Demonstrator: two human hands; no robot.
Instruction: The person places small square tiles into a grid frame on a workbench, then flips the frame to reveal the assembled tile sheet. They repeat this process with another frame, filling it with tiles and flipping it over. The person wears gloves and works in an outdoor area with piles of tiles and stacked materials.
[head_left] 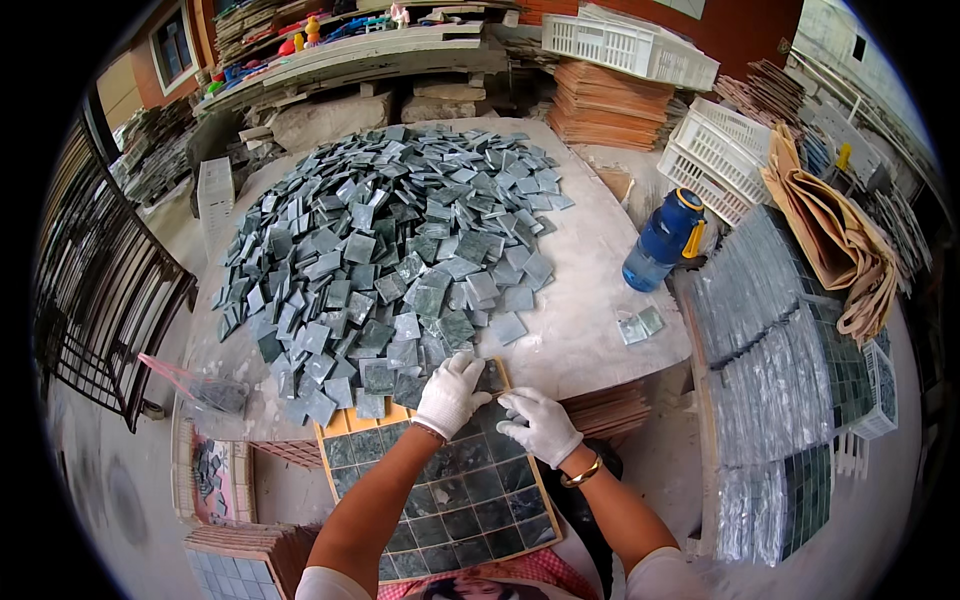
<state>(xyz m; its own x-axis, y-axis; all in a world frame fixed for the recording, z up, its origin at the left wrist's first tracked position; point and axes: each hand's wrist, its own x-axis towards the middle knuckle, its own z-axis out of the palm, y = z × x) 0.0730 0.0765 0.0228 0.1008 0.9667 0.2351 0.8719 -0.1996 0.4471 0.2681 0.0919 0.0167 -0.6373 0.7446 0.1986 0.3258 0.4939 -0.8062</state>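
A wooden tray (520, 548) with a grid of dark green square stone tiles (461, 523) lies tilted in front of me. Its far end rests by the table edge, and empty yellow slots show at the far left. My left hand (448, 398), in a white glove, is closed at the far right part of the tray, fingers and thumb about a dark stone tile (490, 376). Close beside it, my right hand (541, 427), also gloved, has its fingertips pinched together over the tray's right side. What sits between those fingertips is too small to make out.
A large heap of loose tiles (385, 235) covers much of the table (590, 330). At right stand a blue bottle (663, 240), two loose tiles (641, 325) and stacked plastic-wrapped tile sheets (765, 400). White crates (715, 150) are behind; a black metal rack (105, 270) is left.
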